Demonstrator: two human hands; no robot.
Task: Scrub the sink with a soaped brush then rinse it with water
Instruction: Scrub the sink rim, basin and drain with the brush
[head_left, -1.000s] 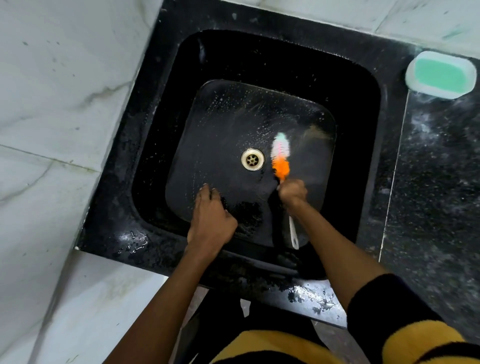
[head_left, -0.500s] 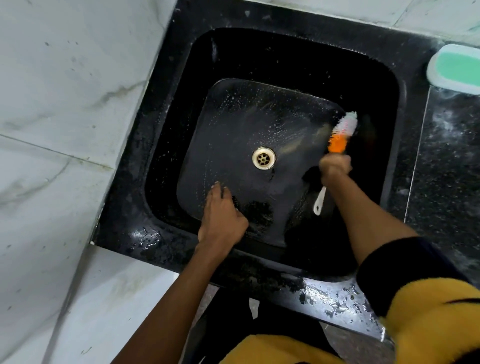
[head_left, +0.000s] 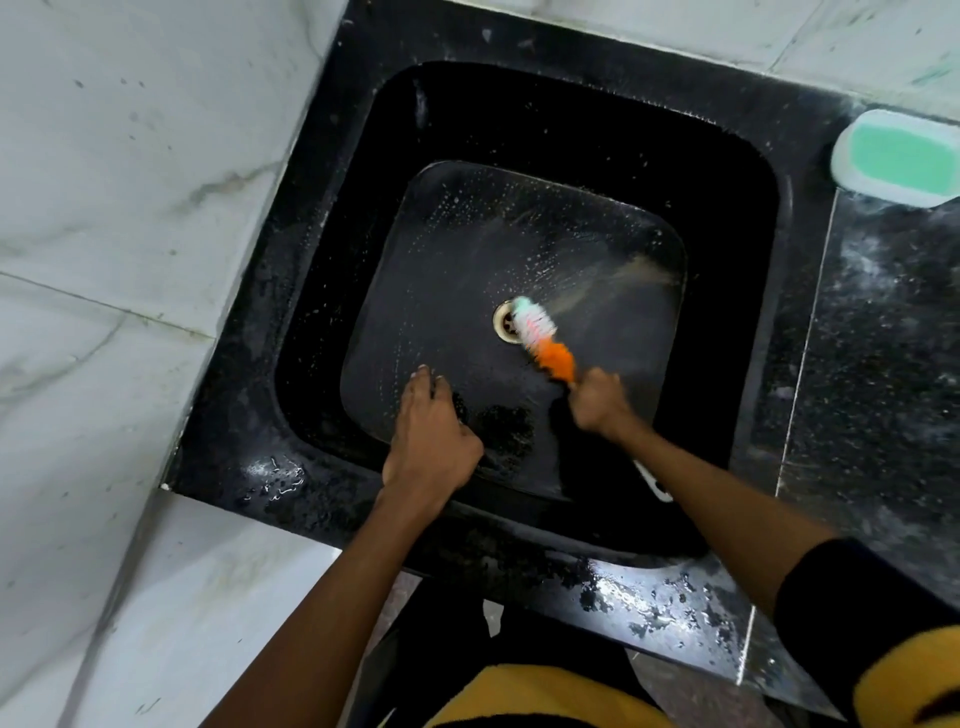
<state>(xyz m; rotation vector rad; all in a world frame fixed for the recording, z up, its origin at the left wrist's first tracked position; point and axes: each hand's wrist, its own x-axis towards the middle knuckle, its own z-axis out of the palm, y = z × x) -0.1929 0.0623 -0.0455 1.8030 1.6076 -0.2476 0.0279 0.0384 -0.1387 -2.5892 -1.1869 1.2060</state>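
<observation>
Head view, looking down into the black sink (head_left: 332, 291). I noted the right hand (head_left: 597, 402) with fingers curled tight round the handle of the brush (head_left: 543, 340); the handle's white end poked out behind the wrist. The brush lay tilted across the basin floor, its white bristle tip over the brass drain (head_left: 505, 322), the orange bristles just ahead of the knuckles. Soapy streaks and specks showed on the floor beyond the drain. The left hand (head_left: 428, 441) rested on the basin floor near the front wall, fingers fairly straight and close together, holding nothing. A white dish with green soap (head_left: 898, 158) sat on the counter at the sink's far right corner. Water beaded on the front rim.
</observation>
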